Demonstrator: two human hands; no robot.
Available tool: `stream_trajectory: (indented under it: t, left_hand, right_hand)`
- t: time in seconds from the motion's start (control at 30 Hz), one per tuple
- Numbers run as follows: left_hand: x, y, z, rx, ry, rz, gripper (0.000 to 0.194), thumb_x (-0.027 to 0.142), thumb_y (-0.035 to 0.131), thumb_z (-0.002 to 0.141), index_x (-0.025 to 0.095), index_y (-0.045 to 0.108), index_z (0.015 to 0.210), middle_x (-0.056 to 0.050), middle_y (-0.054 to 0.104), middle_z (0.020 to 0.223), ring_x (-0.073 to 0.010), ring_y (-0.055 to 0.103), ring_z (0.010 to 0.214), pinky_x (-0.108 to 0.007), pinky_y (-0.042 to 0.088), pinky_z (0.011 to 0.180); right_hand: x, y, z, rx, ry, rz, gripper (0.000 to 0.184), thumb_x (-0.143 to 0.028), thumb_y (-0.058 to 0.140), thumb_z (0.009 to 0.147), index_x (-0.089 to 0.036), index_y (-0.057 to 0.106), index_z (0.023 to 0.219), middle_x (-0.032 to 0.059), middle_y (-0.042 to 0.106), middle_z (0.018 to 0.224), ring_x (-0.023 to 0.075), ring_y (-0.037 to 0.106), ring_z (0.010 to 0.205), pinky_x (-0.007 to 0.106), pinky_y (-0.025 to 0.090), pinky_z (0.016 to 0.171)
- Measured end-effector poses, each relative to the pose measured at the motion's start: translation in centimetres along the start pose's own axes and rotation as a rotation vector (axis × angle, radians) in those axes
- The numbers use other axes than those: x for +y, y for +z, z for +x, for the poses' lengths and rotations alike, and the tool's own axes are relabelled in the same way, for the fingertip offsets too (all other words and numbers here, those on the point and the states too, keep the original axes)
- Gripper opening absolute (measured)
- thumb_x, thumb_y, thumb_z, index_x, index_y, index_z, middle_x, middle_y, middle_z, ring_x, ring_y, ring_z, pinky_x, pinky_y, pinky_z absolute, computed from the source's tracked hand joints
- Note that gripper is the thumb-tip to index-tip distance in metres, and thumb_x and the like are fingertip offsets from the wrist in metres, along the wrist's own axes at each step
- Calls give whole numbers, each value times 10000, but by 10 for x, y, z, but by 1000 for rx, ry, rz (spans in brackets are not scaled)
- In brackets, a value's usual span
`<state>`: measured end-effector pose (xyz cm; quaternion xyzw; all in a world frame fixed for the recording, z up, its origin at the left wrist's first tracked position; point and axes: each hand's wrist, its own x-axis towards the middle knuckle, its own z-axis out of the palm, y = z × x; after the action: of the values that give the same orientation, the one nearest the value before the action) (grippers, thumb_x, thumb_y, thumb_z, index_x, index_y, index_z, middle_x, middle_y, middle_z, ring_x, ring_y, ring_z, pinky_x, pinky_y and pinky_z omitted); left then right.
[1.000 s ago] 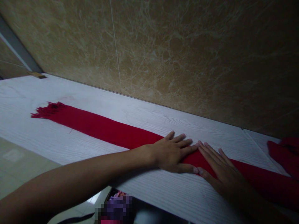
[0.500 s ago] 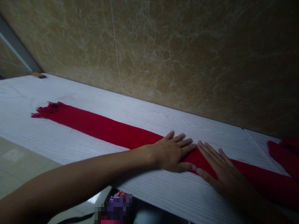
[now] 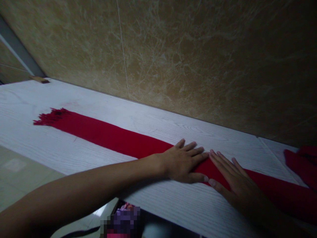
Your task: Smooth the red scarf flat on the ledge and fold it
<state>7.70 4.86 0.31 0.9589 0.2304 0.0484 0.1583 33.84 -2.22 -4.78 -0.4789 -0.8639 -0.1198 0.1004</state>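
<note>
A long red scarf [image 3: 106, 132] lies as a narrow, flat strip across the white wood-grain table [image 3: 104, 152]. Its fringed end is at the left, and its right part runs out of the picture. My left hand [image 3: 184, 163] rests flat on the scarf's middle, palm down, fingers spread. Just to its right, my right hand [image 3: 231, 180] also lies on the scarf with fingers stretched out and apart. The fingertips of both hands nearly meet, and a bit of red cloth shows between them. Neither hand grips the cloth.
A brown marbled wall [image 3: 173, 59] stands along the table's back edge. More red cloth [image 3: 300, 163] lies at the far right. A small wooden block [image 3: 39, 79] sits in the back left corner. Below the front edge are purple and pink items [image 3: 126, 213], partly blurred out.
</note>
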Motion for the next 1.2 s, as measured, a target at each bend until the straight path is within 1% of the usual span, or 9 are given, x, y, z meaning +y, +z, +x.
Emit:
stream_trajectory:
  t: [0.33, 0.53, 0.7, 1.0, 1.2]
  left_hand:
    - [0, -1, 0, -1, -5, -2, 847, 638, 421, 1009, 107, 194, 1629, -139, 232, 1677, -334, 142, 1570, -592, 118, 1265]
    - [1, 0, 0, 1, -7, -18, 860, 640, 425, 1007, 101, 181, 1630, -141, 228, 1680, -339, 131, 1571, -593, 96, 1267]
    - [0, 0, 0, -2, -8, -15, 857, 637, 427, 1008, 101, 181, 1629, -147, 233, 1678, -336, 139, 1571, -589, 104, 1266]
    - [-1, 1, 0, 9, 0, -18, 856, 640, 433, 1006, 103, 193, 1628, -149, 246, 1674, -341, 151, 1568, -590, 102, 1265]
    - [0, 1, 0, 9, -5, -12, 855, 645, 424, 1007, 106, 192, 1629, -152, 244, 1673, -339, 147, 1568, -586, 108, 1266]
  right_hand:
    - [-1, 1, 1, -8, 18, 9, 767, -525, 371, 1041, -278, -25, 1650, 147, 430, 1589, 353, 427, 1445, 683, 425, 1090]
    - [0, 2, 1, -13, 31, 26, 759, -500, 386, 1037, -295, -13, 1649, 115, 411, 1608, 340, 409, 1460, 683, 388, 1120]
    - [0, 3, 1, 1, 33, 12, 767, -514, 381, 1037, -284, -19, 1650, 139, 432, 1592, 345, 423, 1450, 676, 412, 1103]
    - [-1, 1, 0, -23, 47, 18, 751, -510, 370, 1042, -273, 2, 1652, 145, 415, 1602, 333, 395, 1467, 660, 382, 1137]
    - [-2, 0, 1, -21, 28, 16, 738, -492, 367, 1046, -275, 5, 1651, 142, 430, 1593, 343, 419, 1452, 686, 411, 1098]
